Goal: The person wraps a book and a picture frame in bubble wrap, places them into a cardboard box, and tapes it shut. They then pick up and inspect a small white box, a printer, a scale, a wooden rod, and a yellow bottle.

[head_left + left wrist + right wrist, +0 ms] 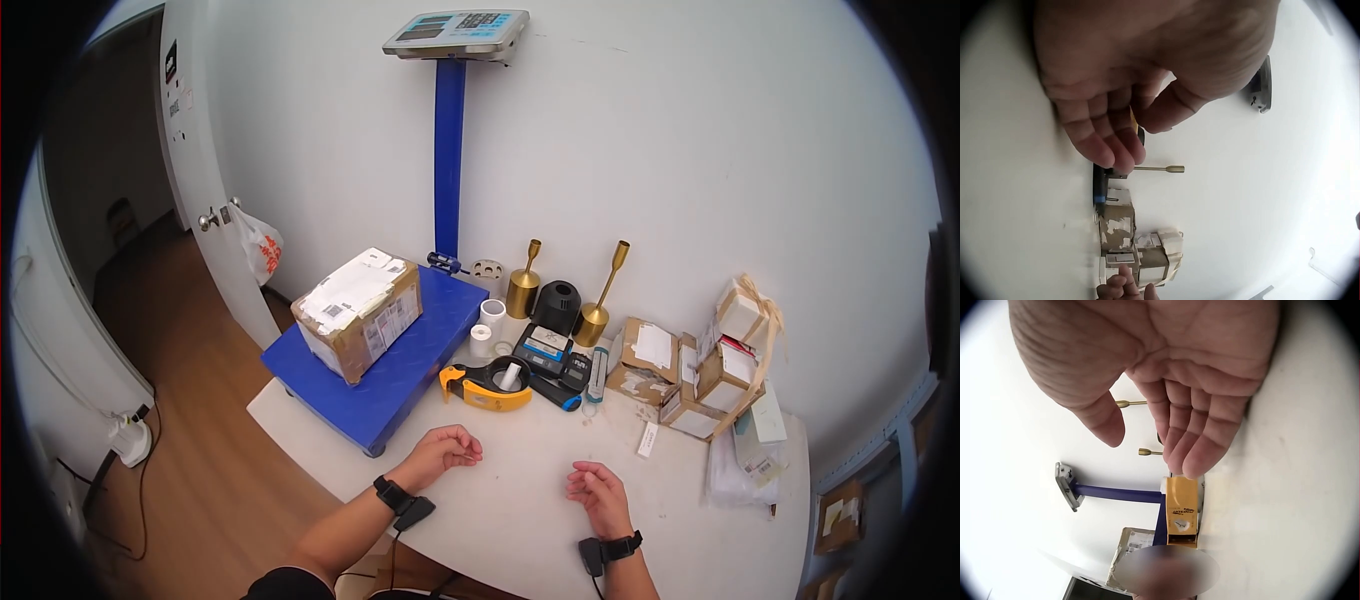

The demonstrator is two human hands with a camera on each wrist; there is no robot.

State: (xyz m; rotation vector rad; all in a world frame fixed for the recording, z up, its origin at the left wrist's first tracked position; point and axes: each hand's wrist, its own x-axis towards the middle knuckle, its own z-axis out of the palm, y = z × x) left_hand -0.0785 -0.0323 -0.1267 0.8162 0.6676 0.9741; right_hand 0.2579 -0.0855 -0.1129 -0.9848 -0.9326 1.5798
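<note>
My left hand (447, 456) rests near the white table's front edge, fingers loosely curled with nothing in them. Opposite it lies my right hand (600, 497), palm turned inward, its fingers slightly bent and also holding nothing. Between and beyond the hands, nearest to the left one, is a yellow and black tape dispenser (487, 402). To the left stands a blue platform scale (400, 420), bearing a cardboard box (372, 335) covered in white labels. In the right wrist view the dispenser's yellow side (1182, 503) shows just past the fingertips.
White label rolls (481, 340), two gold candlesticks (592, 322) and a black device with a blue-edged display (543, 350) stand at the back. Several small cartons (645, 357) are stacked on the right beside a plastic bag (737, 478). A white slip (648, 439) lies before them.
</note>
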